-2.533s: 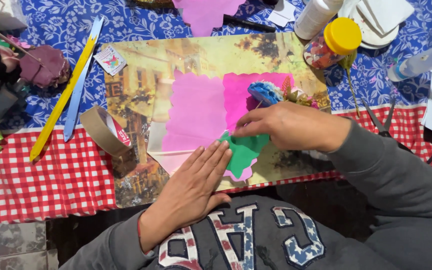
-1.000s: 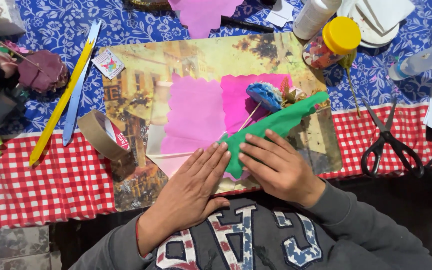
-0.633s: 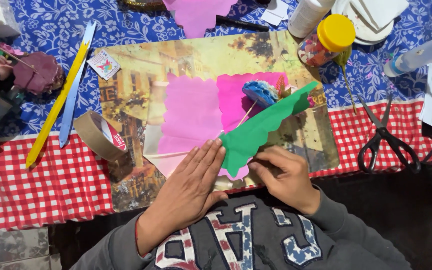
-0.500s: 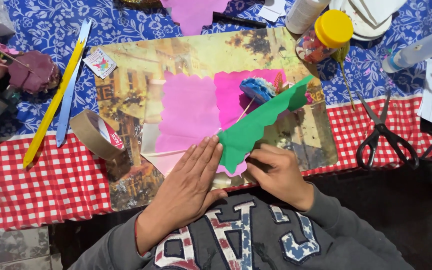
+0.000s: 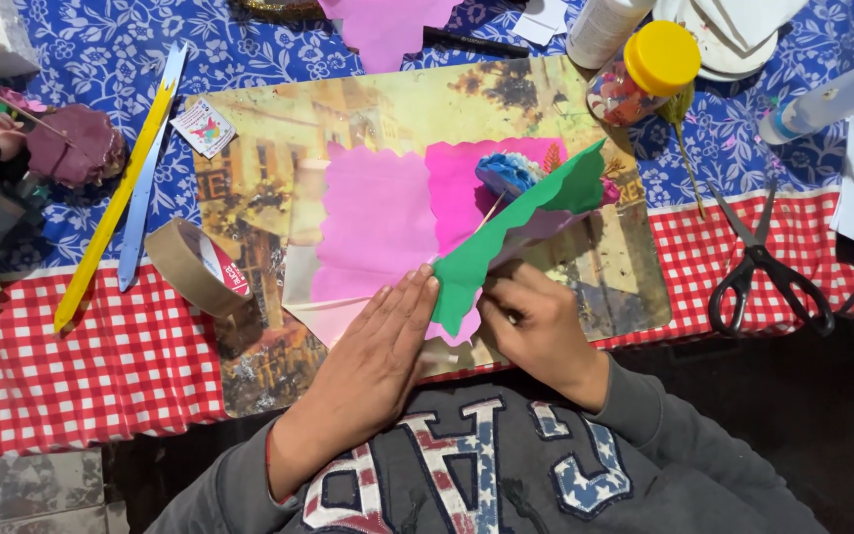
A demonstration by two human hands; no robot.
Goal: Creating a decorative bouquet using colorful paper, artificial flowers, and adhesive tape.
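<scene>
My left hand (image 5: 373,361) lies flat, fingers together, on the near edge of a pink paper sheet (image 5: 378,222) with wavy edges. That sheet rests on a yellowish picture print (image 5: 249,178). A green wavy-edged paper strip (image 5: 521,227) rises at a slant from the pink sheet's near edge toward the far right. My right hand (image 5: 536,331) sits beside the strip's near end, fingers curled against its underside. A small blue paper flower on a stick (image 5: 506,173) lies behind the strip.
A roll of brown tape (image 5: 195,267) stands left of the print. Yellow and blue strips (image 5: 116,213) lie further left. Black scissors (image 5: 763,267) lie at the right. A yellow-lidded jar (image 5: 640,74), a white bottle (image 5: 605,25) and a clear bottle (image 5: 827,99) stand at the back.
My right hand drew back from the middle of the sheet toward me and lifted the green strip, which now stands up at a slant. My left hand stayed flat.
</scene>
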